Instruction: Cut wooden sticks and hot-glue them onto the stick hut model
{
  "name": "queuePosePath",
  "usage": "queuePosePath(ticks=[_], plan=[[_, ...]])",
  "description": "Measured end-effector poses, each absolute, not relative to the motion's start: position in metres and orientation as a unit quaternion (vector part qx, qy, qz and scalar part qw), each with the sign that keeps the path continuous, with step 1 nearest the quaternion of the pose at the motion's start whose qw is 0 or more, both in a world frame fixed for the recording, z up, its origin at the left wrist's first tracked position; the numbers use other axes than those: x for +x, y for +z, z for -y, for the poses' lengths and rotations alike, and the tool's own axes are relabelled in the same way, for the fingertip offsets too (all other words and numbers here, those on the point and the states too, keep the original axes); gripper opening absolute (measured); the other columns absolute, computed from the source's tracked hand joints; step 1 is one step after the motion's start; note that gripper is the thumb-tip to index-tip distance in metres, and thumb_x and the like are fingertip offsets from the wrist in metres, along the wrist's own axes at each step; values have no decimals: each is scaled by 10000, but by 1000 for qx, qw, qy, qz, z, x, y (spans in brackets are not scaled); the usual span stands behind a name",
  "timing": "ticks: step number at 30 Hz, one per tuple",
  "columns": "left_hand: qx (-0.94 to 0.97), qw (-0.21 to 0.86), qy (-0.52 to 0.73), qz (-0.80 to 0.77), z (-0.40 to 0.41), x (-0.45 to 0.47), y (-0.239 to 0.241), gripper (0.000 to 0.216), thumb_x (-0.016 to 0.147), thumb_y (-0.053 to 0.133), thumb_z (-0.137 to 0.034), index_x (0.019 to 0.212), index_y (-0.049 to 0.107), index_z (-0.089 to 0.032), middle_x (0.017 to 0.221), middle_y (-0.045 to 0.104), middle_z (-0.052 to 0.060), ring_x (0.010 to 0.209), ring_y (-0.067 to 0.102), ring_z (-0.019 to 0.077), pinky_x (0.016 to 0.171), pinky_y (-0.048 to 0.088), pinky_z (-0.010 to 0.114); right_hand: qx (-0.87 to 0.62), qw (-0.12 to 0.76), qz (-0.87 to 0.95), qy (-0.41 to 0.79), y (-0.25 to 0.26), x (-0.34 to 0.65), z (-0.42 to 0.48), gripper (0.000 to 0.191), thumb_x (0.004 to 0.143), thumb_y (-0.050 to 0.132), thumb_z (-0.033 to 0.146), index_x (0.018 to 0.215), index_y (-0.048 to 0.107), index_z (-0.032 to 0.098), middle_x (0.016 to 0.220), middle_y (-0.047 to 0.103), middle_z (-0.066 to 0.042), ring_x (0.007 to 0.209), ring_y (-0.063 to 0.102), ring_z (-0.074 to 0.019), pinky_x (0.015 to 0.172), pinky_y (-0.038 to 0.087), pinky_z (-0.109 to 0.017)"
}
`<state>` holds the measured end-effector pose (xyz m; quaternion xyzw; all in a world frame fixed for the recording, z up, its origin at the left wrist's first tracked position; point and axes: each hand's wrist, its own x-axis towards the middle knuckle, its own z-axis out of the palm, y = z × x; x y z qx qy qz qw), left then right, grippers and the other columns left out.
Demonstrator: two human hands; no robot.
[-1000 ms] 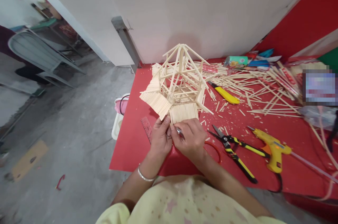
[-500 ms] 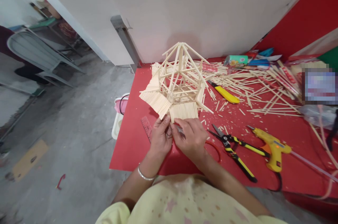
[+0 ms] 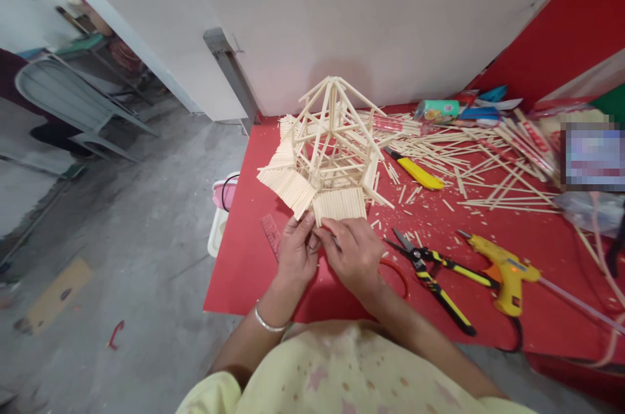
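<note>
A wooden-stick model house (image 3: 336, 134) with an open, pointed roof frame stands on the red table. Slatted stick panels (image 3: 288, 189) slope out from its lower part. My left hand (image 3: 297, 248) is closed at the near corner, its fingertips touching the edge between two panels. Beside it, my right hand (image 3: 354, 248) has its fingers curled at the lower edge of the front panel (image 3: 340, 204). Both sets of fingertips meet there, and whatever they pinch is too small or hidden to make out.
Right of my hands lie pliers-like cutters (image 3: 430, 280) and a yellow glue gun (image 3: 502, 271). A yellow utility knife (image 3: 415, 170) lies near the model, before loose sticks (image 3: 454, 147). A clear ruler (image 3: 271, 235) is at left; a white board (image 3: 366, 17) stands behind.
Almost nothing differs. The fingers of my right hand have shifted very slightly at the panel edge; the model and tools stay in place.
</note>
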<state>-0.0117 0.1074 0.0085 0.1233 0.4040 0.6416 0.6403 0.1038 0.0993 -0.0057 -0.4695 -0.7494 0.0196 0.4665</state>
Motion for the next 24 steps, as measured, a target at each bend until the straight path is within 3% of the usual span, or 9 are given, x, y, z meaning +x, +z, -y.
queuePosePath(ticks=[12,24], plan=[[131,643,640,-399,-107,-11,8,333,696,864,-284,765,561,-163,513,474,-95,382,354,16,373,205,150,-467,455,758,-8,-3,106,-99,283,886,702,189,1157,687,269,827,668,-22,763,552,-155,720,421,-289],[125,645,641,-397,-108,-12,6,329,703,855,-273,774,553,-163,519,486,-97,374,362,15,366,225,140,-474,454,755,-9,-3,105,-100,286,898,706,240,1181,672,222,851,676,-36,784,558,-158,747,424,-293]])
